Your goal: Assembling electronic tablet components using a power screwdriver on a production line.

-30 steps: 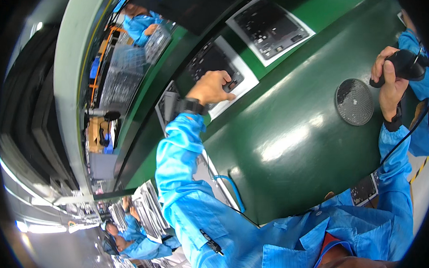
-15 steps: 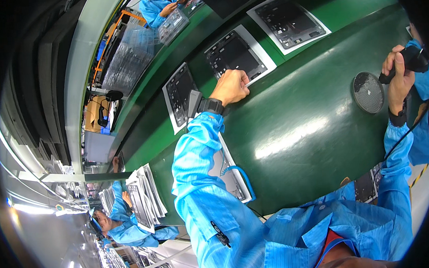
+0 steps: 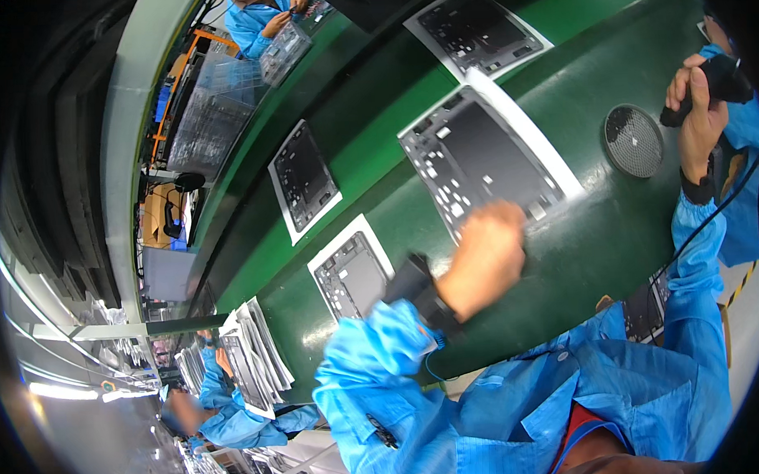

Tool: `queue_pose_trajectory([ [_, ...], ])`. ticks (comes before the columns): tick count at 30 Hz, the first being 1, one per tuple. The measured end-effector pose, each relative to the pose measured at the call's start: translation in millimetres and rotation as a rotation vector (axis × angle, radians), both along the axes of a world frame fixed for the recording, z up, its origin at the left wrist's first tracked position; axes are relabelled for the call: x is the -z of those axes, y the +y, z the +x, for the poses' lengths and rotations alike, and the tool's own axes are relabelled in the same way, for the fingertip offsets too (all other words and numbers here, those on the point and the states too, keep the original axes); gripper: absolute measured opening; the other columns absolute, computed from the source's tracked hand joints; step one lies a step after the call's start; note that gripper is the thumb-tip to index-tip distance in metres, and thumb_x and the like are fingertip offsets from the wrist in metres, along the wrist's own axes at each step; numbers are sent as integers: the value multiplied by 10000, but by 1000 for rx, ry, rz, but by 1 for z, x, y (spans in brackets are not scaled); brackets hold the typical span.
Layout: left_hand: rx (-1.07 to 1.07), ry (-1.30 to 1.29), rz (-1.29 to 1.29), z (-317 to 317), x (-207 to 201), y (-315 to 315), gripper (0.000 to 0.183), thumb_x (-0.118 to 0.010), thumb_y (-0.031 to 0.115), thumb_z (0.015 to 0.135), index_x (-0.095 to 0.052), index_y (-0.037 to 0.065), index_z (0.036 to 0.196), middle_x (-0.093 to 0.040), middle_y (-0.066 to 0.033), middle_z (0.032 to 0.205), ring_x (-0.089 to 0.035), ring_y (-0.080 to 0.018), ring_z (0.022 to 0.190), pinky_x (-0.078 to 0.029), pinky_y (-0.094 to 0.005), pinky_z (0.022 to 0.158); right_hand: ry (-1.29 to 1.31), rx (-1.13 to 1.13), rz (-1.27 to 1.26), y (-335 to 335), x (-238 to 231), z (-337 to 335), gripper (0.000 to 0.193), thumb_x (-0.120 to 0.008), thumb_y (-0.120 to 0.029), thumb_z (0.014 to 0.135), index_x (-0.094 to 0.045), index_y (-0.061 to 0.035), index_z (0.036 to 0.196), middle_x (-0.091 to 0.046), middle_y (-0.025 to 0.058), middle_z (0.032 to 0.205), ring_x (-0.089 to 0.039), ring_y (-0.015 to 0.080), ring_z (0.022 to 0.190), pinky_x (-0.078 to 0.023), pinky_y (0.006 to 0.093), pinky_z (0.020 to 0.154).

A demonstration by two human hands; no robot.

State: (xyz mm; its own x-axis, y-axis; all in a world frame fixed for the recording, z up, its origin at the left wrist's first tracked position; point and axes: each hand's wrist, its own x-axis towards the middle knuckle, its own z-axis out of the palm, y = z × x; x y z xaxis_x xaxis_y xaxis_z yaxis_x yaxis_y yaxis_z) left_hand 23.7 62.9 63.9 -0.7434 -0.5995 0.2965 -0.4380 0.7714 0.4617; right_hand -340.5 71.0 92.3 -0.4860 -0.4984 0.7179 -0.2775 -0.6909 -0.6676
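Note:
My left hand (image 3: pixel 490 254) is smeared by motion at the near corner of a dark tablet-like panel (image 3: pixel 485 150) lying on a white sheet. Whether its fingers grip the panel or sheet cannot be told. A black band circles that wrist. At the right, my right hand (image 3: pixel 700 125) is wrapped round a black handheld tool (image 3: pixel 713 87), whose kind is unclear. Just left of this hand lies a round dish (image 3: pixel 634 140) with a dotted surface and dark bits on one side. Left of my left forearm, a smaller-looking grey panel (image 3: pixel 347 276) rests on its white sheet.
Two more panels lie farther off, one at left (image 3: pixel 304 174) and one at the top (image 3: pixel 477 31). A stack of panels and sheets (image 3: pixel 254 358) stands at lower left beside a co-worker (image 3: pixel 223 414). Another person (image 3: pixel 263 24) works at the top. A black cord (image 3: pixel 713 217) passes my right forearm.
My left hand has come nearer to me, and the panel it was touching now lies closer on the green surface. The grey panel by my left forearm has shifted left. My right hand still holds the black tool.

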Motion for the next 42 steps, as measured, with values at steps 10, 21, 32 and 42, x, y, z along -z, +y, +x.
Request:
queue_pose_trajectory([
  [10, 199, -190, 3, -44, 16, 126, 355, -673, 119, 796, -622, -69, 1094, -582, -146, 963, -583, -286, 921, -474, -373, 829, 26, -35, -55, -12, -5, 14, 263, -560, -227, 1075, -576, 2, 1204, -527, 34, 733, -512, 108, 597, -438, 260, 549],
  [21, -14, 207, 105, -51, 28, -83, 228, -805, 109, 784, -702, 9, 961, -657, -119, 912, -603, -280, 864, -498, -381, 784, -43, -42, 65, 2, -2, 16, 275, -513, -277, 1085, -512, -14, 1164, -505, 51, 739, -481, 115, 579, -438, 277, 559],
  [32, 24, 280, 82, -53, 34, -82, 236, -815, 14, 749, -696, 10, 953, -636, -106, 875, -576, -253, 820, -481, -353, 731, 66, 10, 59, -12, 7, 0, 313, -475, -310, 1099, -518, 0, 1089, -530, 50, 687, -501, 105, 530, -433, 242, 507],
  [42, 53, 273, 84, -53, 38, -84, 260, -831, 27, 728, -709, 32, 958, -642, -91, 877, -573, -249, 831, -465, -362, 757, 68, 46, 26, -24, 14, -3, 309, -483, -297, 1099, -529, 8, 1078, -539, 52, 696, -504, 110, 528, -436, 255, 507],
])
